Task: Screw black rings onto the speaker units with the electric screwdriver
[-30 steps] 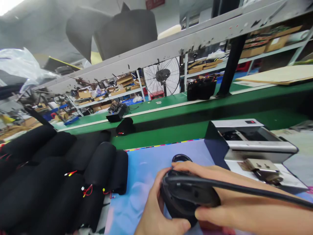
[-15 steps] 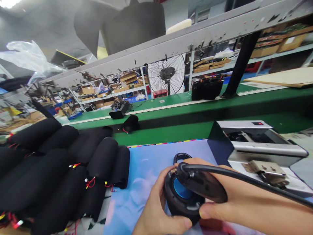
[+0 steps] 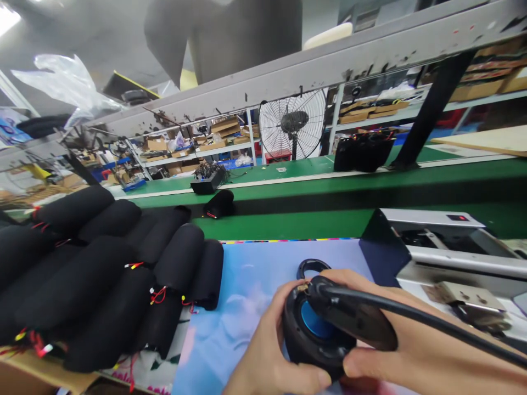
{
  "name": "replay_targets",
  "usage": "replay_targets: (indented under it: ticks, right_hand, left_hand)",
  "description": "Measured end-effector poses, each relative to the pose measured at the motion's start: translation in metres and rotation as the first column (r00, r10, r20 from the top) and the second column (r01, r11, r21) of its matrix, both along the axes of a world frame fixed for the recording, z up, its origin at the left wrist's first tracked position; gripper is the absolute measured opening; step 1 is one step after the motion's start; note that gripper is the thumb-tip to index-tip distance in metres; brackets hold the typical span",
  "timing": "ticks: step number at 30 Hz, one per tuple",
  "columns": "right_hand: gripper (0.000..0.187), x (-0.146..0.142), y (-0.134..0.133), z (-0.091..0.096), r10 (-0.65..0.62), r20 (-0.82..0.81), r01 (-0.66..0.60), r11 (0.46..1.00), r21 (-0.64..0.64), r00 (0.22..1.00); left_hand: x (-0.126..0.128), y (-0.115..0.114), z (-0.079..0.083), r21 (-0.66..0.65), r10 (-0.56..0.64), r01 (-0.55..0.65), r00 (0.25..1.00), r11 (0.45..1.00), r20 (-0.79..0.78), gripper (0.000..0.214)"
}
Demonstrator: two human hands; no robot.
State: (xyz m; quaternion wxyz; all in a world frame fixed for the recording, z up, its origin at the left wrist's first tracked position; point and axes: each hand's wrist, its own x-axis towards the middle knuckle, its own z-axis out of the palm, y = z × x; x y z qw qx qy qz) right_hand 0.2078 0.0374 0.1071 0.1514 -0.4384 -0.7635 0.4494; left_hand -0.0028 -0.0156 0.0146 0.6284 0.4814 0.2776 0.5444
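A round black housing (image 3: 302, 343) with a blue disc (image 3: 316, 321) in its top is held between both hands, low over the mat. My left hand (image 3: 269, 351) wraps its left side, thumb along the front. My right hand (image 3: 395, 340) is closed at the right side, its thumb pressing the front edge and its other fingers partly hidden. Across the housing and right hand lies a dark glossy elongated piece (image 3: 366, 323) with a thick black cable (image 3: 436, 321) running right; its kind is unclear. Just behind my fingers, a black ring (image 3: 312, 263) rests on the mat.
Black padded rolls (image 3: 177, 260) with red wire leads are piled at the left. A light-blue printed mat (image 3: 242, 285) covers the bench before me. At right stands a silver-and-black machine (image 3: 436, 219). Beyond runs a green conveyor (image 3: 288, 219), with a grey beam (image 3: 263, 77) overhead.
The whole view has shifted, so the housing and both hands appear slightly farther right. My grip on the housing looks the same.
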Motion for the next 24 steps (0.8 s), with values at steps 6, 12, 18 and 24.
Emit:
replay_targets:
  ticks: [6, 12, 18, 24]
  right_hand:
    - [0.07, -0.002, 0.002, -0.006, 0.0, 0.065, 0.005, 0.997, -0.076, 0.998]
    - [0.079, -0.01, -0.005, -0.008, -0.107, 0.015, 0.107, 0.969, -0.222, 0.994]
    - [0.074, 0.018, -0.01, 0.009, -0.361, -0.16, 0.269, 0.868, -0.417, 0.919]
    - [0.074, 0.088, 0.007, 0.033, -0.451, -0.839, 0.639, 0.75, -0.171, 0.304]
  left_hand:
    - [-0.001, -0.005, -0.01, 0.035, 0.049, -0.049, 0.999, 0.998, 0.012, 0.098]
    - [0.009, -0.006, 0.003, -0.16, 0.081, -0.094, 0.993, 0.983, -0.083, 0.141]
    - [0.024, -0.01, -0.011, -0.065, 0.303, -0.316, 0.94, 0.947, -0.155, 0.117]
    - [0.006, -0.012, -0.014, 0.03, 0.481, -0.511, 0.785, 0.859, -0.391, 0.065]
